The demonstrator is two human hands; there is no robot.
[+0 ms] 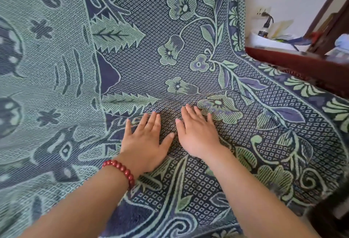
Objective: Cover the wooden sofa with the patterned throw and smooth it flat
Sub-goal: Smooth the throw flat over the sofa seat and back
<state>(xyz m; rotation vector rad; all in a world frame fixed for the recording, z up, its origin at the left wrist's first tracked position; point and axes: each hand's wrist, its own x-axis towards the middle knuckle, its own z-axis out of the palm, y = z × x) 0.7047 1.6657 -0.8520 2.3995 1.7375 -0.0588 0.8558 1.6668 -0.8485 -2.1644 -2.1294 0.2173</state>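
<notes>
The patterned throw (154, 52), green and navy with flowers and leaves, lies spread over the sofa's seat and runs up its back. My left hand (146, 141), with a red bead bracelet at the wrist, presses flat on the fabric with fingers spread. Right beside it, my right hand (196, 133) also lies flat, fingers straight and pointing toward the crease between seat and back. A few soft wrinkles gather just ahead of my fingertips. Of the wooden sofa only the dark red-brown armrest (294, 62) shows at the right; the throw hides the remainder.
Beyond the armrest a white container (272, 42) holds papers and small items, with a plug and cable (266, 23) at the white wall. A dark wooden frame (328, 9) stands at the far right. The throw's bordered edge (311, 90) drapes by the armrest.
</notes>
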